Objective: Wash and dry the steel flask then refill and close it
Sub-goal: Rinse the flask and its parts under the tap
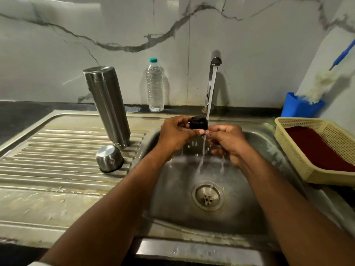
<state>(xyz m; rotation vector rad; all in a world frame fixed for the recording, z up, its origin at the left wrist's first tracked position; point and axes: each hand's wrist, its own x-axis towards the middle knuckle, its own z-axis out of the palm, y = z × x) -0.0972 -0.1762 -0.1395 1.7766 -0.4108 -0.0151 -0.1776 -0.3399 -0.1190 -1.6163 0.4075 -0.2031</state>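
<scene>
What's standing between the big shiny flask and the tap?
A clear plastic water bottle with a teal cap stands against the wall between the steel flask and the tap, in the head view.

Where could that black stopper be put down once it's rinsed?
Bare ribbed drainboard lies left of the steel flask and steel cup. The flat sink ledge below is bare too. Right is crowded: a basket holding a red cloth.

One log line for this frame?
step: rinsing stopper | left hand, right hand hold it | tap running | flask on drainboard
</scene>
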